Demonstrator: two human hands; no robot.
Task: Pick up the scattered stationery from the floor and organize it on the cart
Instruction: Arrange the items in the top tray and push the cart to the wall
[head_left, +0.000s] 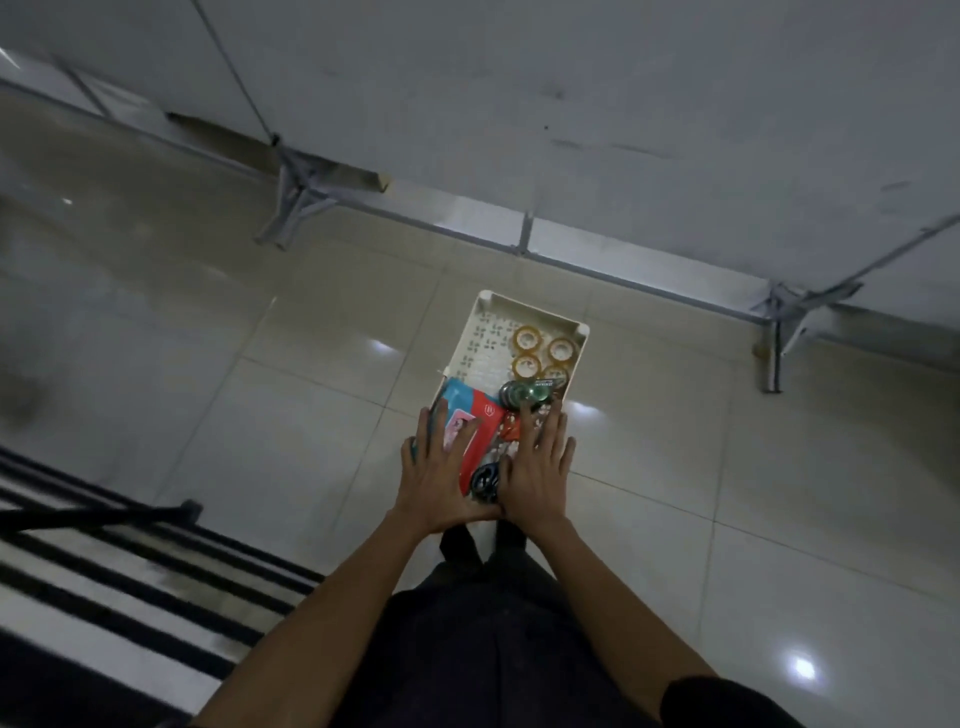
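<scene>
Glossy floor tiles (311, 395) all round, with a striped rug (104, 597) nearest on the left. Both hands lie flat with fingers spread, left hand (441, 467) on a blue-and-red packet (480, 415), right hand (537, 467) on the small bits beside it, all inside a white tray (530, 307) on the floor. Further in are green tape rolls (522, 392), then amber tape rolls (527, 338), and grey wall panels (571, 104) behind

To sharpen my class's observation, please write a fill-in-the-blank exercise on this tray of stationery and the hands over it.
1. The tray holds ____ yellowish tape rolls.
2. Of left hand and right hand, the ____ one covers the red-and-blue packet.
3. The floor is laid with pale ____.

Missing words: four; left; tiles.
</scene>
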